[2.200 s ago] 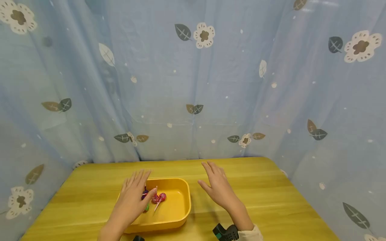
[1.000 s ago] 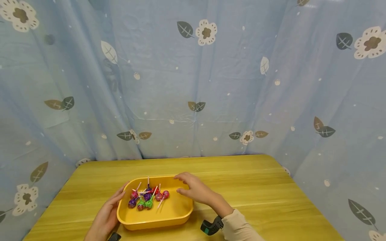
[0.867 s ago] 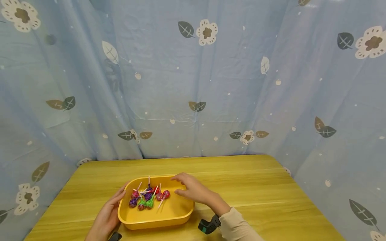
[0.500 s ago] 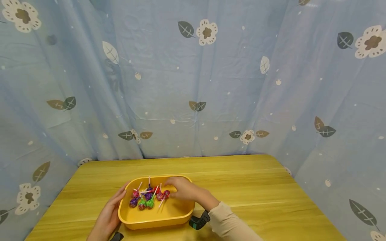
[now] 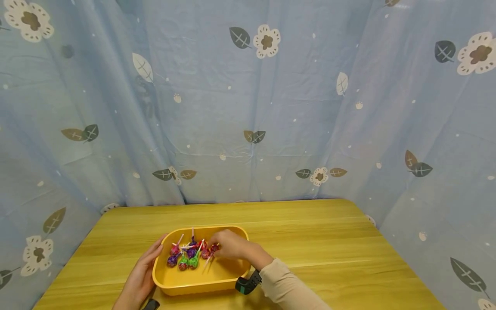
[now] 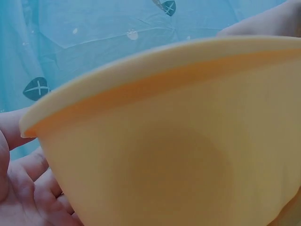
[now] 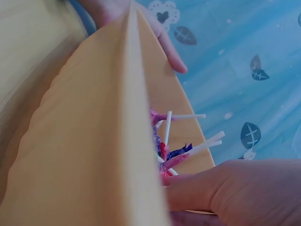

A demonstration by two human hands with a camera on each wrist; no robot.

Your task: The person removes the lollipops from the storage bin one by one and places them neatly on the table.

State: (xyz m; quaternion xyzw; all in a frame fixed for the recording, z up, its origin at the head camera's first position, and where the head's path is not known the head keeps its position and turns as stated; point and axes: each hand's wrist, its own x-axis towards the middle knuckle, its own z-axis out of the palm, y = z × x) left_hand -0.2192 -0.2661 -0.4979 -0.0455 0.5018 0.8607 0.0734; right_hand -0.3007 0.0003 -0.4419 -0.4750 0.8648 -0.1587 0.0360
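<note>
A yellow plastic bin stands on the table, with several wrapped lollipops lying together in its left half. Their wrappers are purple, green, pink and red. My left hand holds the bin's left side, thumb at the rim and fingers along the outer wall. Inside the bin, my right hand has its thumb and fingers curled around the head of the rightmost lollipop, a red-pink one. In the right wrist view the bin's wall hides these fingertips; white lollipop sticks rise beside the hand.
The yellow wood-grain table extends beyond the bin to the right and behind. A blue curtain with flowers and leaves hangs at the table's back and sides. Each wrist wears a black strap device.
Both hands came down to the bin, the left to its left side. The right hand passed over the right part of the bin and moved left onto the rightmost lollipop, its fingers drawing together.
</note>
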